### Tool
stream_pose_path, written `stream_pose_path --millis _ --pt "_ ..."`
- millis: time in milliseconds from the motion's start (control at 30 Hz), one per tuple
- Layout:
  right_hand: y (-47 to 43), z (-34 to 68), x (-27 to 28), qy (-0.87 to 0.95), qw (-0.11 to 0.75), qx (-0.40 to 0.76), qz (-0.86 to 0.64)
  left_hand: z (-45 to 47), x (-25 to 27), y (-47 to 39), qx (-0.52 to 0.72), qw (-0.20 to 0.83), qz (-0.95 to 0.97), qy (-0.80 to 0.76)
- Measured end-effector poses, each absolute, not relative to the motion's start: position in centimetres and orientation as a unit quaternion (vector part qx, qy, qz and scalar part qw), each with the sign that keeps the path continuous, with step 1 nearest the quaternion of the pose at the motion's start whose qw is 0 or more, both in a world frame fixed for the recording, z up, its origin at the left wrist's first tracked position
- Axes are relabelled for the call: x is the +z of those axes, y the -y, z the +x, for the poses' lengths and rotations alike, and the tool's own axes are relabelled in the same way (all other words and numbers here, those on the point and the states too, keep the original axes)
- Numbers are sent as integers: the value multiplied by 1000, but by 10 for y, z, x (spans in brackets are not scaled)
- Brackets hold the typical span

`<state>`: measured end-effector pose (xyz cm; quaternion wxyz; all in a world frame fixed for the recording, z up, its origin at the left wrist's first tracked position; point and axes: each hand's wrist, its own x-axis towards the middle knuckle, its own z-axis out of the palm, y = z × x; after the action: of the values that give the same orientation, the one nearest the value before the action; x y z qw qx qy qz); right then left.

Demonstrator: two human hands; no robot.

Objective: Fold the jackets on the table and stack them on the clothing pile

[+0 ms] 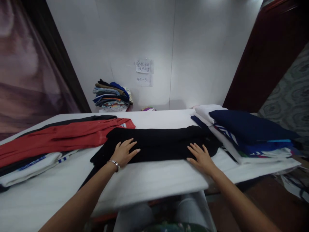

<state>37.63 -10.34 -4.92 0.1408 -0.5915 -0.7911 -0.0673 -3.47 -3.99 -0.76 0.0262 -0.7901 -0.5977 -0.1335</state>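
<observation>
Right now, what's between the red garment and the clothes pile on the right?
The black garment, laid across the white table, with the left hand and right hand resting on it. The head view shows this.

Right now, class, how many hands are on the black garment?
2: the left hand, with a bracelet at its wrist, near the left end of the black garment; the right hand towards the garment's right end.

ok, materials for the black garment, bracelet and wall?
Black garment: fabric, matt; soft folds, no shine, fibre unclear.
Bracelet: probably polished metal; silvery glints.
Wall: smooth, faintly glossy panels, perhaps painted board; soft reflections, straight seam.
</observation>
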Motion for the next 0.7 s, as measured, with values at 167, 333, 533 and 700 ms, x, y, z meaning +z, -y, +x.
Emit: stream_pose_path --millis 167,333,533,700 --pt "106 389 -58 780 150 -121 -596 -41 -34 69 -120 51 -820 557" --pt "102 404 -69 753 183 -141 -617 -44 -43 66 -122 64 -821 553" --pt "103 411 -78 719 217 -132 -647 -41 -41 65 -112 83 -813 565" --pt "100 406 -66 709 211 -131 -660 -38 -36 68 -103 104 -796 587"
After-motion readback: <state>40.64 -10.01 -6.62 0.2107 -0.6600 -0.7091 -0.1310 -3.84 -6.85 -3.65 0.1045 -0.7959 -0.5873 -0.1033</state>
